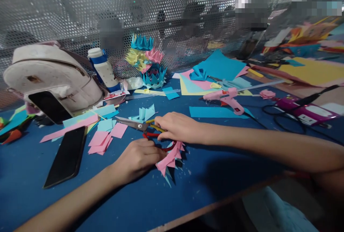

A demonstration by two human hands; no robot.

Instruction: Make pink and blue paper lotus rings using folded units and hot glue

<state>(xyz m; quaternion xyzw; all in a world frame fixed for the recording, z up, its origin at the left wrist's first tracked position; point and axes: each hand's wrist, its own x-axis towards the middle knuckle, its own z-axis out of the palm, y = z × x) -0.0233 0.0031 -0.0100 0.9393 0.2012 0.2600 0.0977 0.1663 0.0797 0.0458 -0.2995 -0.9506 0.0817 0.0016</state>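
Scissors [134, 123] with red and yellow handles lie in the grip of my right hand [176, 128], blades pointing left. Just below them, my left hand [139, 156] is closed on a strip of spiky folded paper [173, 158] in pink and light blue; its fingertips are partly hidden. The red handle loop crosses over this paper near both hands. Beyond the blades sits a light blue piece of folded paper [145, 113]. Small pink paper squares [100, 140] and blue squares [105, 125] lie to the left of the blades.
A phone [66, 156] lies left of my left hand; another phone [49, 106] leans on a white backpack [51, 71]. Behind are a bottle [103, 67] and paper flowers [153, 74]. At right, a pink glue gun [224, 97] and a purple power strip [301, 110] trail cords.
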